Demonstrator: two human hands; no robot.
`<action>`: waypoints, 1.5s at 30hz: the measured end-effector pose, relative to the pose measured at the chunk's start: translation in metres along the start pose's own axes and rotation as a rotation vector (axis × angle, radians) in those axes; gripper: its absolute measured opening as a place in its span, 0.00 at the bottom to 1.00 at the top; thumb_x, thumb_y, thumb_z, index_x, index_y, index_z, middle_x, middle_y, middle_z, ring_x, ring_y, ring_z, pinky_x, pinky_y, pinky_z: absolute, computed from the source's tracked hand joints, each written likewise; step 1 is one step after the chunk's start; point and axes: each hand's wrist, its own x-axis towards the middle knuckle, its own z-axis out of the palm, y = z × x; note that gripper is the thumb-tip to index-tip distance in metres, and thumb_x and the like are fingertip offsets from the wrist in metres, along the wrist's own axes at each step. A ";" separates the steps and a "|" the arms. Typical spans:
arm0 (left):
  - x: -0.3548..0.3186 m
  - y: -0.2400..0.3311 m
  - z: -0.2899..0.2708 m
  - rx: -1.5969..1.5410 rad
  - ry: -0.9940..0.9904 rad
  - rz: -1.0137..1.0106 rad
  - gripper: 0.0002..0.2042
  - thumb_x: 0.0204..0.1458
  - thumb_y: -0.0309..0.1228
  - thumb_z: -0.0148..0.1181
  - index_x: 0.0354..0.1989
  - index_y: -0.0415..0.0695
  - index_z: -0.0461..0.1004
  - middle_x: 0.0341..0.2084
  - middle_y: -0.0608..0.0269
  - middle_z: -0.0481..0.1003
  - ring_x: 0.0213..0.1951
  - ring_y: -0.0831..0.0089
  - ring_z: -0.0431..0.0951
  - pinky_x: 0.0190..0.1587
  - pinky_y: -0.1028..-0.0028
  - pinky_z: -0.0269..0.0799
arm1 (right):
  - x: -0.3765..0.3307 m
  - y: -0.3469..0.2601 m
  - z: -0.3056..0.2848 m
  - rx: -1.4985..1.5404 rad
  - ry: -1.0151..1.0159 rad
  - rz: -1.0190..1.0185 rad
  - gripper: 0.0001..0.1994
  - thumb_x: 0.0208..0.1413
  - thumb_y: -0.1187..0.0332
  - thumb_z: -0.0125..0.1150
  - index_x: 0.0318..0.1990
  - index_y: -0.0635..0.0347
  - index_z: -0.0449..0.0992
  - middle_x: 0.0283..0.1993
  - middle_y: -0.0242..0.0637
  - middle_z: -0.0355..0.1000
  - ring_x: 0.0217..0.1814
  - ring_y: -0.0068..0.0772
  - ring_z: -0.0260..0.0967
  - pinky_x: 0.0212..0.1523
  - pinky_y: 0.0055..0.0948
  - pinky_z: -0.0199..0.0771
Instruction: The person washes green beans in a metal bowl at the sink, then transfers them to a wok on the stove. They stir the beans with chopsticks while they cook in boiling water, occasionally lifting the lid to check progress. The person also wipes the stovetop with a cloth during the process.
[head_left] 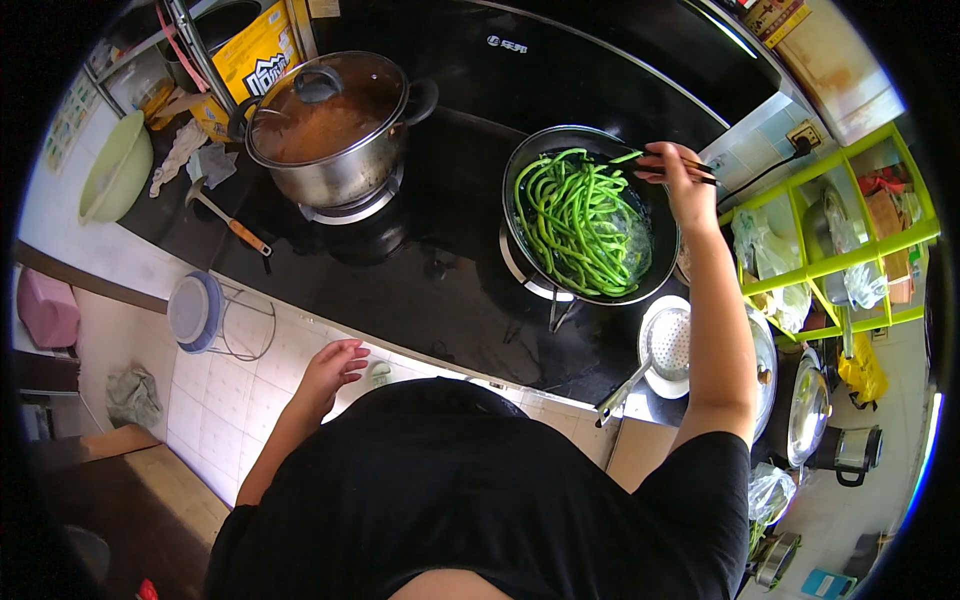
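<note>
My right hand (672, 182) is closed around dark chopsticks (704, 176) at the right rim of a black wok (520, 150). Their tips reach in over the food, where one end of a green bean sticks up beside them. Long green beans (575, 220) lie heaped in the wok, with bubbling, foamy liquid showing at the right side. The wok sits on the right burner. My left hand (338, 370) hangs in front of the counter edge, fingers loosely apart and holding nothing.
A lidded steel pot (330, 165) of reddish liquid stands on the left burner. Beside it lies a wooden-handled ladle (232, 222). A perforated skimmer (668, 345) rests on a white dish right of the wok. Farther right stands a green shelf rack (815, 270); a pale green basin (115, 170) leans far left.
</note>
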 end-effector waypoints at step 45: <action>0.029 0.021 -0.001 0.127 -0.171 -0.012 0.14 0.57 0.33 0.42 0.49 0.42 0.64 0.43 0.58 0.71 0.41 0.71 0.73 0.42 0.74 0.68 | -0.142 -0.026 0.026 -0.630 -0.390 -0.338 0.06 0.46 0.72 0.58 0.33 0.61 0.74 0.28 0.41 0.71 0.28 0.40 0.70 0.29 0.30 0.70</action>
